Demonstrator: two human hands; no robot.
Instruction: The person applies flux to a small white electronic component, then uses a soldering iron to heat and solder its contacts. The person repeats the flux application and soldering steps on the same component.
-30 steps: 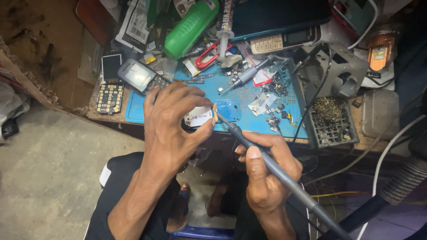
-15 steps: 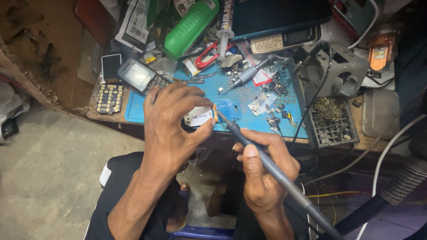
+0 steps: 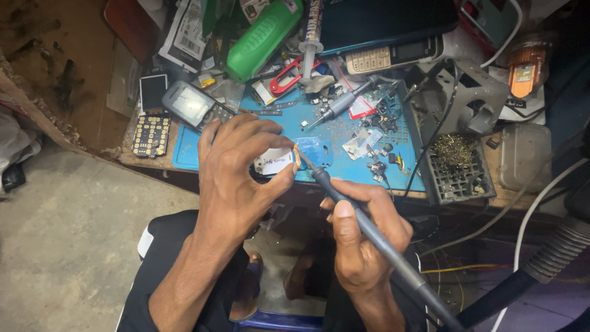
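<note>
White, small and flat, the battery (image 3: 275, 161) sits pinched at its edges in the left hand (image 3: 236, 178), just over the blue mat (image 3: 184, 157). It looks light, rigid and delicate. The right hand (image 3: 362, 237) grips a soldering iron (image 3: 369, 230) pen-style, tip touching the battery's end.

A small white part (image 3: 275, 161) with an orange edge is pinched, held level just above the blue mat. A grey-handled soldering iron (image 3: 369, 230) is held slanted, its thin tip set against the part's orange edge.
</note>
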